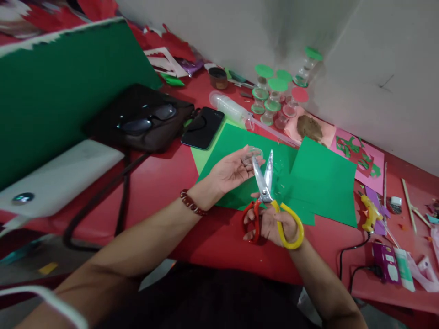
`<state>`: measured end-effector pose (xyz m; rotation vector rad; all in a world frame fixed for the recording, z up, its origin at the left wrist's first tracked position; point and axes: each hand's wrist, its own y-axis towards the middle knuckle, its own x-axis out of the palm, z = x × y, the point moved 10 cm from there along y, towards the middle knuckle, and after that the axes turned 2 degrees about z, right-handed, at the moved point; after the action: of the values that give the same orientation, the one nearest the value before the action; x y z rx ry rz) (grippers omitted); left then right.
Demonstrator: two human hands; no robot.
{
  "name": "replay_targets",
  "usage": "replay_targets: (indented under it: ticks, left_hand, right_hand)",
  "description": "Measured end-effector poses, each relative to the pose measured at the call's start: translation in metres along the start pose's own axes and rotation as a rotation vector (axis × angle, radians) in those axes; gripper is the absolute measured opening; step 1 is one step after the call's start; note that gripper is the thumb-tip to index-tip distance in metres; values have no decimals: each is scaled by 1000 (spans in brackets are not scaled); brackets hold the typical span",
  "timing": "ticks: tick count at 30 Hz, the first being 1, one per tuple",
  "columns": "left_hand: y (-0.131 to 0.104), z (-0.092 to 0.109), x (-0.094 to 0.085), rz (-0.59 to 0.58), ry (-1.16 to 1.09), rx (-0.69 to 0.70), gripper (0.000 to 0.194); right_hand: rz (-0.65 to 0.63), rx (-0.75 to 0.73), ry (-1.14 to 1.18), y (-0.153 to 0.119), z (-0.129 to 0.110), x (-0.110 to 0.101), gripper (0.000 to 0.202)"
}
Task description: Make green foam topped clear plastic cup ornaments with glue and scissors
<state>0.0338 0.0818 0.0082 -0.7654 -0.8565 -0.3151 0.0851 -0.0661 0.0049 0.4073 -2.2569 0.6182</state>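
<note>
My left hand [233,171], with a beaded bracelet [193,203] at the wrist, is palm up with its fingers closed around a small clear plastic piece [253,156]. In my right hand [272,224] are scissors [264,194] with one red and one yellow handle, fingers through the loops. The blades stand apart and point away from me, one tip close to the clear piece. Beneath both lie green sheets [322,183], with tiny clear scraps on them.
Left are a dark bag [151,132] with glasses, a white device [65,176] and a phone [203,128]. Small lidded containers [272,105] stand by the wall, near a clear plastic bottle [229,107]. A yellow glue gun [370,212] and purple box [386,262] lie right.
</note>
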Motion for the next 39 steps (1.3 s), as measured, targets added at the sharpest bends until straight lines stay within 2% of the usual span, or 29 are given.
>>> replay_targets:
  ticks: [5, 12, 17, 24, 32, 39]
  left_hand:
    - [-1, -2, 5, -42, 26, 29, 26]
    - [-3, -7, 1, -5, 30, -25, 33]
    - [-2, -12, -2, 13, -28, -89, 37]
    - [-5, -28, -11, 55, -48, -252, 50]
    - [-8, -23, -9, 114, -19, -211, 43]
    - [-9, -21, -9, 181, 77, -158, 44]
  right_hand:
    - [60, -14, 52, 0, -5, 1, 77]
    - [130, 4, 42, 1, -11, 2, 81]
    - [110, 23, 51, 0, -8, 2, 79]
    - [34, 20, 81, 0, 1, -2, 74]
    - [63, -39, 71, -2, -8, 4, 68]
    - [132, -22, 104, 2, -11, 5, 49]
